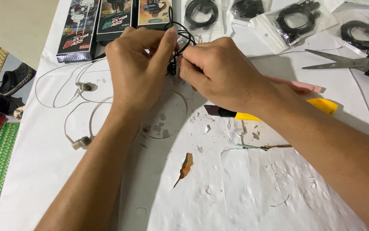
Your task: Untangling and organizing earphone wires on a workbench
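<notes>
- Upper centre of the frame: 2 bare hands meet over a white-covered table [278, 192], both pinched on a thin black earphone cable [183, 36].
- The left hand [139, 64] is clamped on the cable's looped part, fingers curled, index fingertip on top of the loops.
- The right hand [218, 70] is closed tight on the lower end, where a small black piece [172, 68] shows between the 2 hands.
- Handling this well seems to call for a light, even pinch, loops kept flat and untwisted, with no hard tug on so fine a wire.
- The cable looks glossy, black and slack, gathered in several narrow loops that rise above the fingers.
- At left, a white earphone set [82, 113] lies uncoiled; printed boxes [103, 21] sit at upper left, bagged black cables [298, 17] at upper right, scissors [347, 63] at right.
</notes>
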